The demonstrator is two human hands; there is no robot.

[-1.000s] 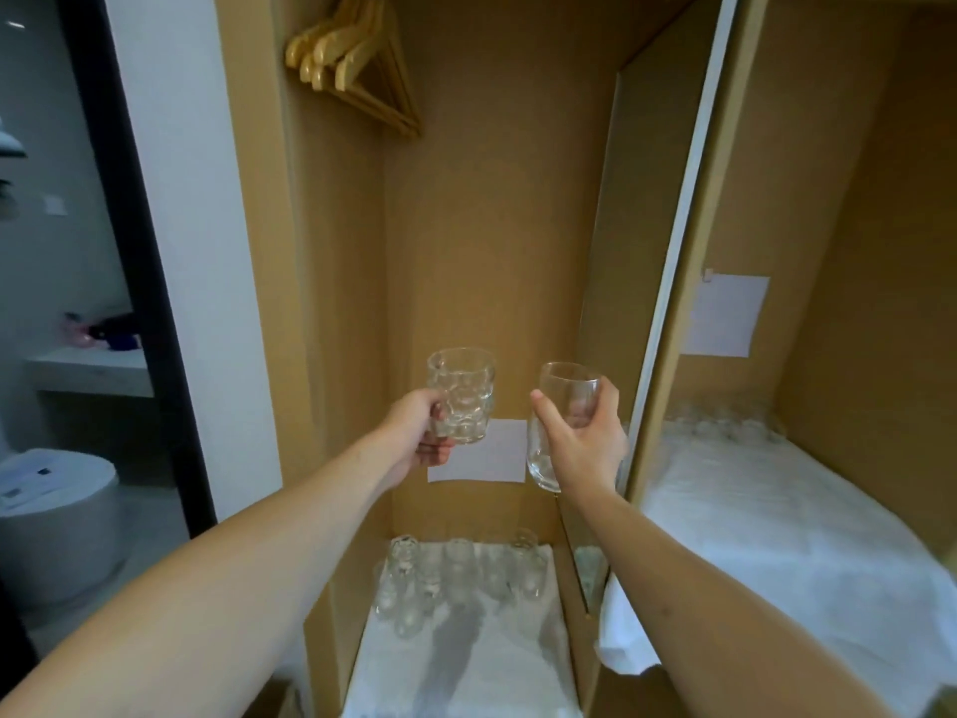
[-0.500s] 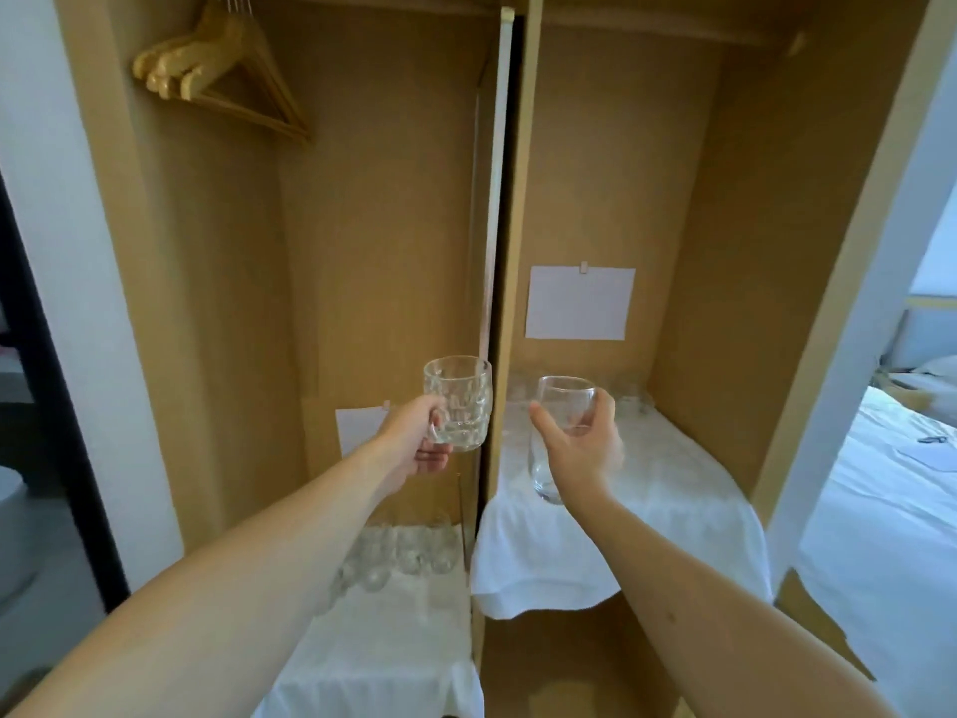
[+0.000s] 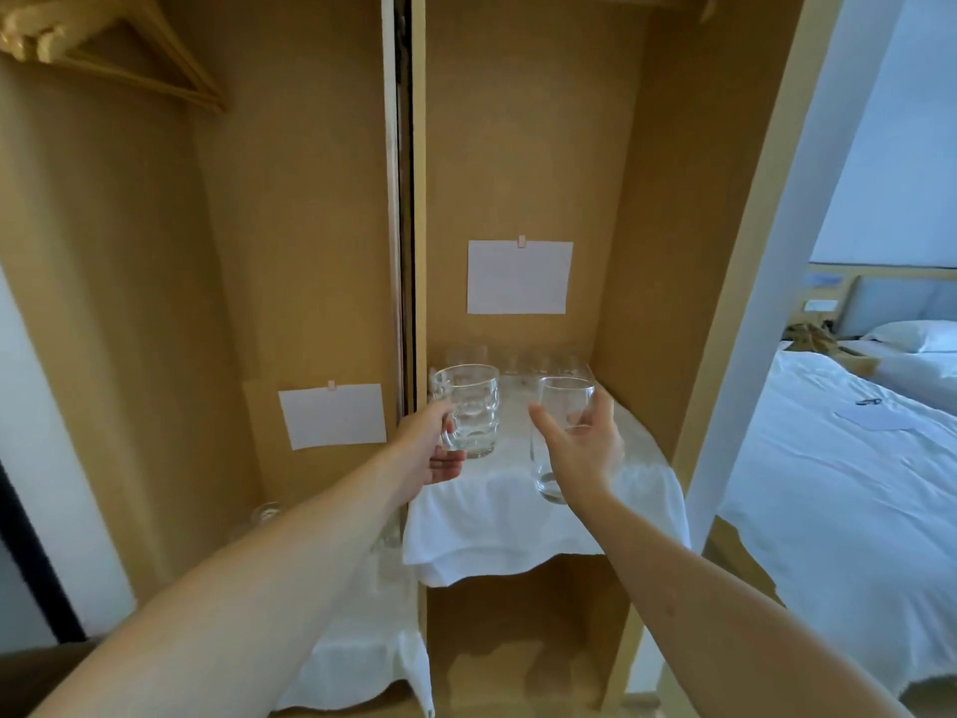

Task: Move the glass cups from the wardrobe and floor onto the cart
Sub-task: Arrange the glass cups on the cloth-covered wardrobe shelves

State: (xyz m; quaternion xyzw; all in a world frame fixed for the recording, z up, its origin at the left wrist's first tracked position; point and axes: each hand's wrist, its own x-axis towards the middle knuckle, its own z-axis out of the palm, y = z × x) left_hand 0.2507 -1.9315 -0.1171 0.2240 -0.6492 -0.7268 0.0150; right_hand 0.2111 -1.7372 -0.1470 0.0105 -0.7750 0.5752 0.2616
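your left hand [image 3: 427,453] grips a dimpled mug [image 3: 468,409], your right hand [image 3: 582,450] a smooth glass [image 3: 556,437]; more cups [image 3: 518,361] wait on the shelf behind them, no cart in view.

Both arms reach forward, left hand [image 3: 427,450] and right hand [image 3: 582,448] raised side by side, fingers [image 3: 600,406] curled.
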